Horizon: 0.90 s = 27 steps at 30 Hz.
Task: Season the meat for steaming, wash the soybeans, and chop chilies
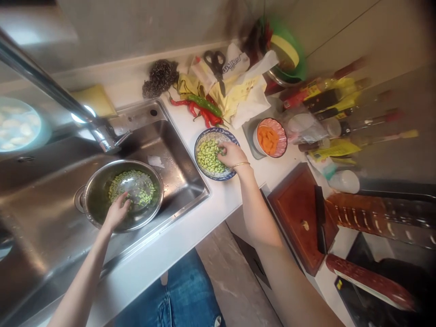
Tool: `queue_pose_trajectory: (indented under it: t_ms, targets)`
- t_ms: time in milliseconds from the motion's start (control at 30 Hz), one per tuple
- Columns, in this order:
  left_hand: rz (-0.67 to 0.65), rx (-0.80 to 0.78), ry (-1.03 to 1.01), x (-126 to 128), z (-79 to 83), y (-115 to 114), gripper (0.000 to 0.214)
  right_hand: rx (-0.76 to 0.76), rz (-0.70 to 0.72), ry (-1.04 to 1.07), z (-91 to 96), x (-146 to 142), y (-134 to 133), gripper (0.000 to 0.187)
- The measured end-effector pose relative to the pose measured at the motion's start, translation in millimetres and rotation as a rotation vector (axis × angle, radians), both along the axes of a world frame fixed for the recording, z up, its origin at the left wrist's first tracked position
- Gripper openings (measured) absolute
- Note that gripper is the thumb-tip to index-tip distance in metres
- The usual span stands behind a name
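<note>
In the head view, my landmark was the blue-and-white bowl (221,176), standing on the white counter (200,211) just beside the sink (177,169), with green beans (207,156) heaped in it. I had the right hand (233,156) over the bowl's right side, thumb and fingertips drawn close together at the beans; I could not tell whether it held any. A thin bracelet (241,164) circled that wrist. Left of the bowl, inside the sink, sat a metal basin (96,200) with loose beans (146,195) lying in water. I had the left hand (118,209) in over the basin's near rim, fingers loosely curved; whether they gripped anything I could not tell from my distant seat. The faucet (105,137) stood farther left of the bowl. Just behind the bowl lay red peppers (214,119) and a green pepper (209,106), and farther behind it, black-handled scissors (218,71). Right of the bowl, a smaller bowl (280,141) held orange pieces (267,139), and farther right lay a brown cutting board (293,213)
</note>
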<state>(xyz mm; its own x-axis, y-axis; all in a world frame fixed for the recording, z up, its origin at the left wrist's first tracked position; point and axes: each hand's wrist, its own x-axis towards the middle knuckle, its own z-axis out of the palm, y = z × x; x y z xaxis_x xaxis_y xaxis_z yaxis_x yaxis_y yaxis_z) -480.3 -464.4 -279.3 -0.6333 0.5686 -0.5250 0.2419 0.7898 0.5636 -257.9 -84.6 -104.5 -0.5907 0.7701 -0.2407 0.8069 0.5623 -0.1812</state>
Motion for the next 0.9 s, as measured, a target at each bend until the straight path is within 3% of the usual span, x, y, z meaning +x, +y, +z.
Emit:
queue_pose_trajectory:
  t_ms: [100,233,633,767,900]
  targets:
    - [0.0,0.003,0.009,1.3,-1.1,2.8,0.051,-0.01,-0.052,-0.055,10.7,6.2,-0.9,0.042]
    - [-0.005,0.009,-0.006,1.5,-6.0,4.1,0.05,0.029,-0.132,-0.055,15.7,13.4,-1.0,0.03]
    - [-0.06,0.001,-0.016,2.8,-14.9,14.1,0.059,0.017,-0.081,-0.102,10.0,-0.6,13.9,0.015]
    - [-0.041,0.006,-0.027,2.9,-15.3,14.1,0.056,0.05,-0.03,0.205,17.7,11.4,1.7,0.013]
    - [0.015,0.037,-0.013,6.8,-12.7,14.4,0.048,0.064,0.03,0.678,30.3,7.1,-41.2,0.02]
